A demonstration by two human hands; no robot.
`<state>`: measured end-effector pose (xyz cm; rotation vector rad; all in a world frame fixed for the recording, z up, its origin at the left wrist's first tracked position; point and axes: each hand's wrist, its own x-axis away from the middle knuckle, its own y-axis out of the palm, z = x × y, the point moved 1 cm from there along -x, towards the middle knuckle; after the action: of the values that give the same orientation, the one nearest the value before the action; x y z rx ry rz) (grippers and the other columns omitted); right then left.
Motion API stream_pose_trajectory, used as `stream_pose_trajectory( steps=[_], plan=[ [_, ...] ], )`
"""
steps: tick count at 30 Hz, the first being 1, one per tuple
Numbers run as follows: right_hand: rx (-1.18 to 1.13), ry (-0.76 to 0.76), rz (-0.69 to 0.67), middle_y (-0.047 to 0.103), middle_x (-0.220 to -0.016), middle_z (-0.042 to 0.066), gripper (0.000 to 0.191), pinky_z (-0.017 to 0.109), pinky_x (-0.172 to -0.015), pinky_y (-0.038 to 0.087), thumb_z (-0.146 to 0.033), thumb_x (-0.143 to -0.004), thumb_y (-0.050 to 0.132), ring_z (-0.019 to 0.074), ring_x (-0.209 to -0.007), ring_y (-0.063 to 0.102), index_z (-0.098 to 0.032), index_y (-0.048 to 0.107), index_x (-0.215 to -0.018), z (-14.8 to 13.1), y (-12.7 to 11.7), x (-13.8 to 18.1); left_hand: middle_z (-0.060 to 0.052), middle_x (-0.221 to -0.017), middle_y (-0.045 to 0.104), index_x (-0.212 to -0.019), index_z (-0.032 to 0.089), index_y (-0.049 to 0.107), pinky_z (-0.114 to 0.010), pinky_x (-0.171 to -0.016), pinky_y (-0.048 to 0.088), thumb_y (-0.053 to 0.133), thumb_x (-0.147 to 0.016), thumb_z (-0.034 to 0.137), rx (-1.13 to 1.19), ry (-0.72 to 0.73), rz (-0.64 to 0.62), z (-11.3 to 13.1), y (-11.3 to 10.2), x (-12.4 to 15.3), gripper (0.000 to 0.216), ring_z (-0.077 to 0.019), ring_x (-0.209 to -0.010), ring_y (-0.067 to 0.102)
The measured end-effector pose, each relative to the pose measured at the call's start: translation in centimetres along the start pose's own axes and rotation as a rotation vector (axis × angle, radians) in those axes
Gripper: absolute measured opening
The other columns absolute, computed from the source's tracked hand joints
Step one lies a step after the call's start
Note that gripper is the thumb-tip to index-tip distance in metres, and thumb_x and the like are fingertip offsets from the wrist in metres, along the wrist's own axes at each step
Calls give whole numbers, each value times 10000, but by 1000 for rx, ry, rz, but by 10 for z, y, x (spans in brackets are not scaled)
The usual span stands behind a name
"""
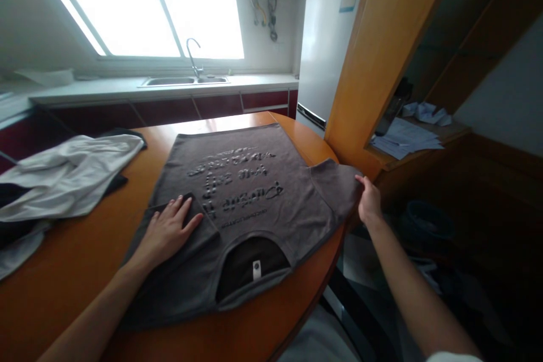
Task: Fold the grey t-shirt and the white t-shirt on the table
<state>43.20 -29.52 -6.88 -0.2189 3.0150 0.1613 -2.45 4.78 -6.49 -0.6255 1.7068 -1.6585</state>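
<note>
A brown T-shirt [250, 192] with printed lettering lies spread flat on a round wooden table [85, 260], its collar toward me. My left hand [167, 229] rests flat on the left sleeve, which is folded in over the shirt body, fingers stretched out. My right hand [368, 201] grips the edge of the right sleeve [337, 184] at the table's right rim, fingers curled round the fabric.
A pile of white and dark clothes [63, 175] lies on the table's left side. Behind are a counter with a sink [182, 80] and tap, and a white fridge [326, 39]. A wooden shelf unit [382, 56] with papers [407, 136] stands to the right.
</note>
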Motion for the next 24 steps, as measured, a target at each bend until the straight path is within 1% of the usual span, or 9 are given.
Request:
stream_pose_trajectory(
  steps=[4,7,10,13,15,16,18,22,24],
  plan=[
    [248,-457,-133,677,-1282,153,527,466,-1122,393,-551,-974,456,290,-1237,595,-144,723,-1178,-41,10,21,-161,-1654,278,-1574,102,363,-577,-1194,251,228,-962,599,4,-7,-5,3,-3,1,800,-342,-1530,244],
    [342,-647,-360,588,-1403,163,563,469,-1165,359,-568,-999,448,302,-1336,520,-155,667,-1313,-72,24,48,-155,-1654,282,-1576,102,358,-575,-1198,245,226,-964,591,8,-13,-12,5,-4,1,793,-334,-1533,238],
    [397,-727,-749,506,-1508,133,552,439,-1209,320,-536,-1006,487,282,-1420,442,-191,587,-1425,-97,43,78,-152,-1659,270,-1580,92,344,-578,-1204,232,220,-964,604,11,-11,-12,6,-5,1,811,-332,-1537,225],
    [430,-729,-1181,485,-1548,90,539,417,-1215,326,-505,-990,554,252,-1447,421,-235,561,-1456,-110,62,97,-153,-1657,273,-1582,94,342,-583,-1204,232,228,-965,602,18,-9,-9,6,-5,2,807,-334,-1535,233],
    [405,-698,-1380,537,-1512,59,473,406,-1197,360,-486,-989,566,233,-1422,461,-268,611,-1406,-112,72,95,-152,-1653,285,-1580,108,351,-584,-1203,236,246,-966,589,26,-10,-6,6,-6,2,787,-334,-1533,239],
    [378,-678,-1417,577,-1474,47,431,403,-1185,379,-476,-993,561,227,-1398,492,-278,645,-1366,-111,78,88,-151,-1651,290,-1579,114,357,-585,-1202,238,253,-967,584,30,-9,-4,7,-7,3,779,-335,-1533,240],
    [327,-627,-1335,651,-1385,42,370,407,-1154,419,-449,-1000,543,225,-1331,561,-276,699,-1287,-105,88,65,-150,-1651,292,-1576,118,364,-586,-1203,238,262,-968,585,37,-9,-4,8,-7,3,774,-338,-1532,243],
    [361,-522,-937,718,-1257,79,329,430,-1079,489,-344,-969,527,246,-1204,646,-228,741,-1191,-79,108,10,-160,-1654,281,-1571,102,367,-589,-1206,236,274,-969,590,49,-21,-9,9,-8,4,780,-343,-1529,246],
    [426,-516,-846,718,-1251,99,329,444,-1091,478,-279,-935,524,252,-1206,641,-207,751,-1161,-64,114,-4,-167,-1651,284,-1566,100,374,-599,-1202,241,278,-975,580,59,-25,2,10,-8,5,768,-346,-1530,240]
  ],
)
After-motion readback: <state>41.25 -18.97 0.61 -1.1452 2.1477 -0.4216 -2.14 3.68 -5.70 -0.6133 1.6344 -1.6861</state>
